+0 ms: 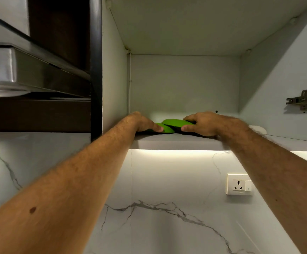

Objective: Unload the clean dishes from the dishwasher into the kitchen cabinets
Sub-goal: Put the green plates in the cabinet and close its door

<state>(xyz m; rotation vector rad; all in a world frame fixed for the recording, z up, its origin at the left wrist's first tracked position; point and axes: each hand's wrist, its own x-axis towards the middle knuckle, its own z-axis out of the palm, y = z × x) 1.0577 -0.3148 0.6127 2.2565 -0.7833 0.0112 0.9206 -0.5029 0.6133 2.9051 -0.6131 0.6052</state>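
Both my arms reach up into an open wall cabinet (185,142). On its bottom shelf lie two flat green dishes, seen edge-on from below. My left hand (141,122) holds the left green dish (165,128), thumb under its rim and fingers over the top. My right hand (202,124) grips the right green dish (176,122), which overlaps the left one slightly. Something dark lies under the dishes; I cannot tell what it is.
A white object (258,129) lies on the shelf just right of my right hand. The cabinet door hinge (303,100) sticks out at the right. A steel range hood (20,74) hangs to the left. A wall socket (238,184) sits on the marble backsplash below.
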